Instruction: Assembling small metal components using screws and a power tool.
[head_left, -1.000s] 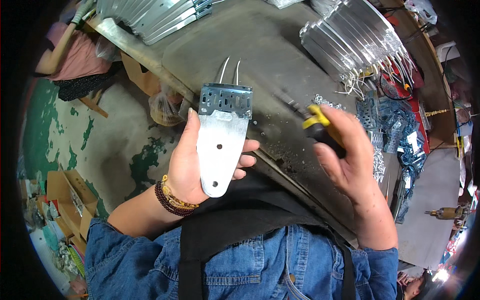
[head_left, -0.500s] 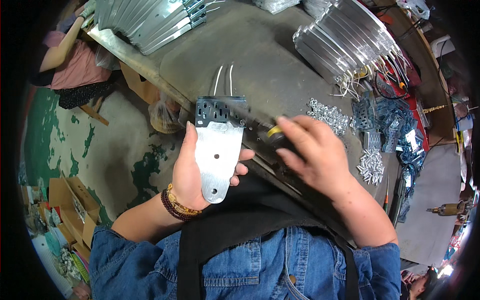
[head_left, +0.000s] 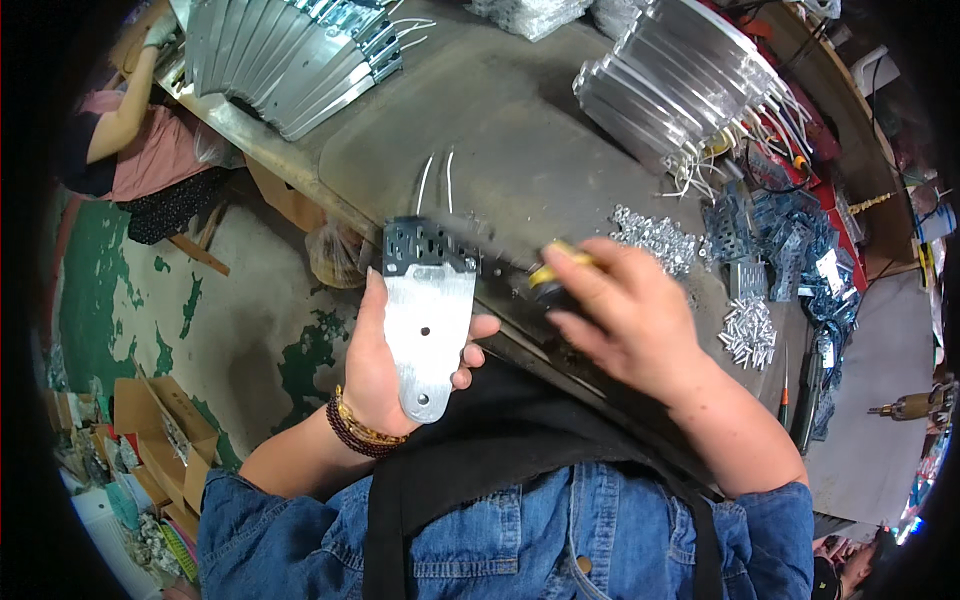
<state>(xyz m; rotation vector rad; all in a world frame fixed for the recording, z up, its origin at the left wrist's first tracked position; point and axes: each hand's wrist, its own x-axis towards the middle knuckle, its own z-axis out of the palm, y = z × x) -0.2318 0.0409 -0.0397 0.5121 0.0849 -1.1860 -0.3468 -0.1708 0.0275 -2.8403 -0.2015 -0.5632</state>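
metal plate (head_left: 430, 335), silver and tapered, lies face up in the left hand (head_left: 368, 365), which is closed around it — thumb along the plate's left edge, fingertips showing past its right edge. its rounded end, with a hole in it, sits by the heel of that palm; a second hole falls between thumb and fingers. beyond the thumb tip, at the wide end, is a dark slotted bracket (head_left: 415, 242), and from behind it two white wires (head_left: 423, 185) point farther away from the grip. to the right of the plate, the right hand (head_left: 635, 325) is clasped on a yellow-and-black tool (head_left: 548, 278), its shaft blurred toward the bracket — whether it touches, i cannot tell. just past the right hand's knuckles is a pile of nuts (head_left: 658, 242); to its right are small metal pins (head_left: 748, 332), with bluish slotted brackets (head_left: 785, 225) behind them. well beyond both grips, silver plates stand in two rows, a left row (head_left: 290, 65) and a right row (head_left: 670, 90), on the grey workbench (head_left: 480, 110).
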